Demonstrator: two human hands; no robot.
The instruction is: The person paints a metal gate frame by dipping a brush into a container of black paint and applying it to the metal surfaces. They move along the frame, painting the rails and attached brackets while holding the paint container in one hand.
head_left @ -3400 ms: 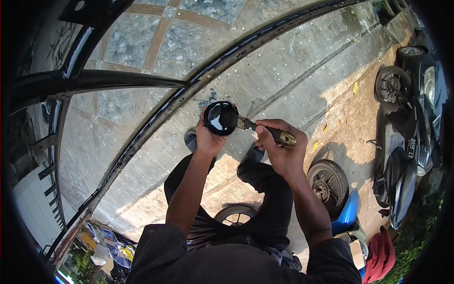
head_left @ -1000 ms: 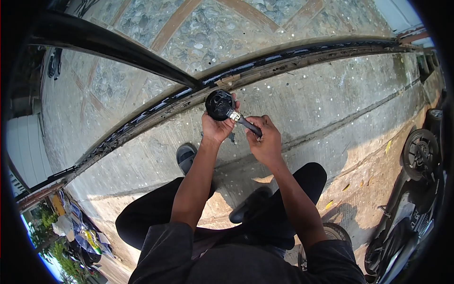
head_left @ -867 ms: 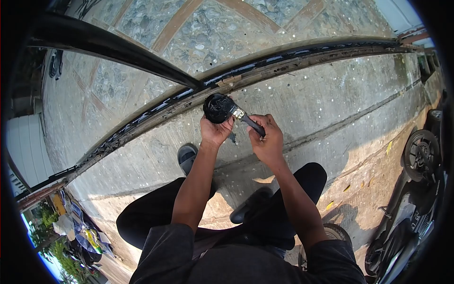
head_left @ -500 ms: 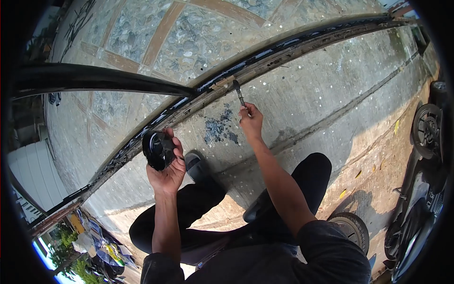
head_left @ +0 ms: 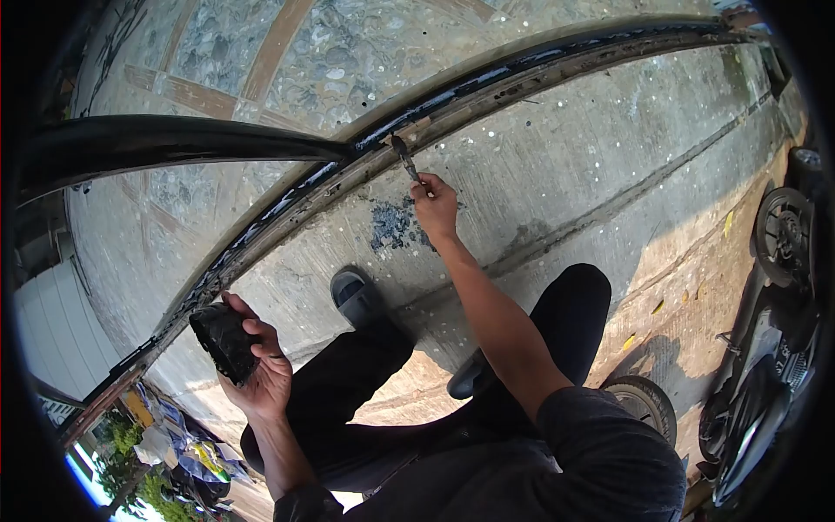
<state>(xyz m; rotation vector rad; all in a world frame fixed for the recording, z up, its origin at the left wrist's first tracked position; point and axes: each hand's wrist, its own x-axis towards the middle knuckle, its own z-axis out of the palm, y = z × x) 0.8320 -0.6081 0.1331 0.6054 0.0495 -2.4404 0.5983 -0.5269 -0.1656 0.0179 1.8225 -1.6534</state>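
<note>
My right hand (head_left: 434,207) grips a paintbrush (head_left: 405,158) by its handle, the dark bristles right at the long black metal rail (head_left: 487,85). A scrap of brownish cardboard (head_left: 419,130) lies along the rail beside the bristles. Low on the left, my left hand (head_left: 263,370) is wrapped round a small black paint-coated cup (head_left: 228,342), now tilted so its side faces me. Under my right wrist, dark paint spatters (head_left: 393,226) mark the concrete.
A black post (head_left: 191,143) rises from the rail at the left. Behind the rail lies a stone-patterned floor (head_left: 339,61). My sandalled foot (head_left: 355,296) rests on the concrete. A motorcycle (head_left: 757,374) stands at the right, and a tyre (head_left: 645,404) is near my right elbow.
My left hand has moved down and left with the cup, which has turned sideways. My right hand has shifted left, bringing the brush along the rail toward the post.
</note>
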